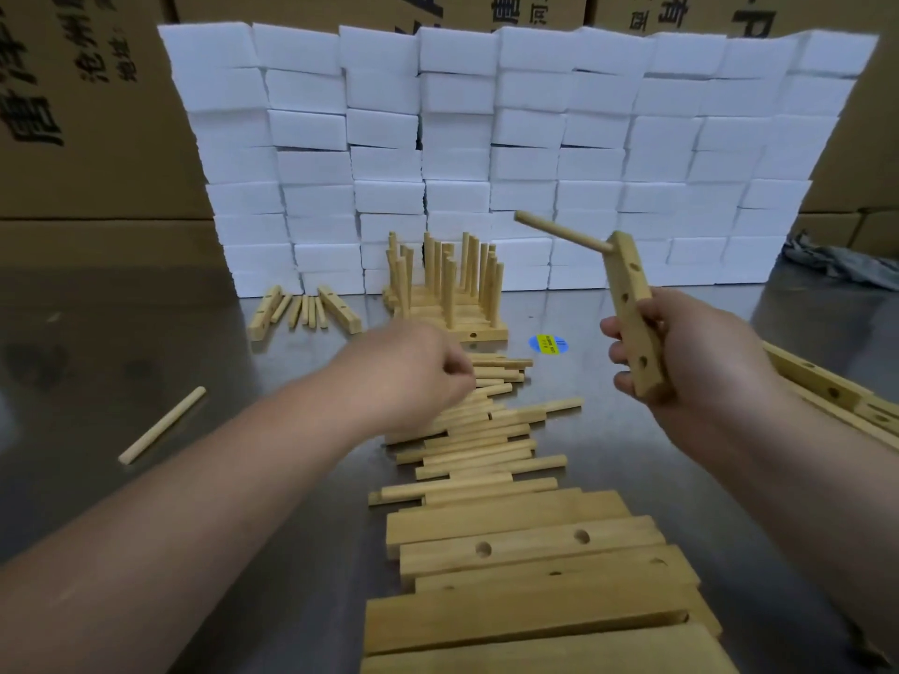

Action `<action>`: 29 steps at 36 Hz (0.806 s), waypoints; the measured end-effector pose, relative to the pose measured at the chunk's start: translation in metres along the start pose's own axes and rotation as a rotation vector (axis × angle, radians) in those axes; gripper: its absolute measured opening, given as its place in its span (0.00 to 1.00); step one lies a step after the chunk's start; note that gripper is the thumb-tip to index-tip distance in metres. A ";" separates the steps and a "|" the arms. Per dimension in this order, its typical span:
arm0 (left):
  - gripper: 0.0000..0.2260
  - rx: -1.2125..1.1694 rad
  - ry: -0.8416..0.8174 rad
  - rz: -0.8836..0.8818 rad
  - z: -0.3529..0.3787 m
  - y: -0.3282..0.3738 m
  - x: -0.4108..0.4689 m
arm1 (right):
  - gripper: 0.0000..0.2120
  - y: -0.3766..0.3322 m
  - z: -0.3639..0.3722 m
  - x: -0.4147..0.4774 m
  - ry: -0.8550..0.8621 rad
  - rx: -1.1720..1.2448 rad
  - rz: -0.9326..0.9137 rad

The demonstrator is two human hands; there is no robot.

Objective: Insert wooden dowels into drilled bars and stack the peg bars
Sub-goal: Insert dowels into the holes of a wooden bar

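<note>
My right hand holds the drilled bar by its lower end, with the fingers clamped around it. One dowel sits in the top hole and points to 10 o'clock. My left hand is on the dowel pile with the fingers curled; I cannot tell whether they pinch one. The stacked peg bars stand at 12 o'clock from the pile.
</note>
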State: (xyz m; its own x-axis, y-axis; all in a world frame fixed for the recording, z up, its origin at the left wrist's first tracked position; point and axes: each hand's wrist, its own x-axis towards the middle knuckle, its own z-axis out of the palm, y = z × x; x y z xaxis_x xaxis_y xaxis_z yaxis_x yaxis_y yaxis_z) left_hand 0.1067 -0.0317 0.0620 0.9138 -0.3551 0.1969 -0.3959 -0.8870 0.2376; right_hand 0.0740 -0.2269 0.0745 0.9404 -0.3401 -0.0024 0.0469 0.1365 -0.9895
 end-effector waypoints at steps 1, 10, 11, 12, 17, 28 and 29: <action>0.11 0.072 -0.046 -0.002 0.008 0.000 0.001 | 0.11 0.002 0.001 -0.001 -0.012 -0.009 -0.009; 0.10 0.151 -0.134 0.027 0.028 -0.005 0.002 | 0.12 0.004 0.005 -0.005 -0.070 -0.008 -0.024; 0.08 0.143 -0.126 0.036 0.029 -0.005 0.003 | 0.11 0.004 0.006 -0.005 -0.074 -0.010 -0.015; 0.06 0.130 -0.122 0.043 0.029 -0.005 0.003 | 0.12 0.003 0.006 -0.005 -0.077 -0.012 -0.009; 0.04 0.116 -0.155 0.031 0.030 -0.005 0.003 | 0.14 0.005 0.007 -0.004 -0.075 -0.021 -0.017; 0.07 0.044 -0.192 0.004 0.033 -0.003 0.002 | 0.12 0.011 0.007 -0.003 -0.064 -0.036 -0.012; 0.06 0.025 -0.180 0.003 0.034 -0.003 0.002 | 0.12 0.011 0.007 -0.002 -0.063 -0.038 -0.015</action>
State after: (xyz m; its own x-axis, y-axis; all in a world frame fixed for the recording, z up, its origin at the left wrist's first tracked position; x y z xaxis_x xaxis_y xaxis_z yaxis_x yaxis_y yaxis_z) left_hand 0.1125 -0.0397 0.0294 0.9148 -0.4032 0.0232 -0.3986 -0.8921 0.2128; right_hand 0.0745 -0.2181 0.0648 0.9591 -0.2824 0.0207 0.0497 0.0959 -0.9941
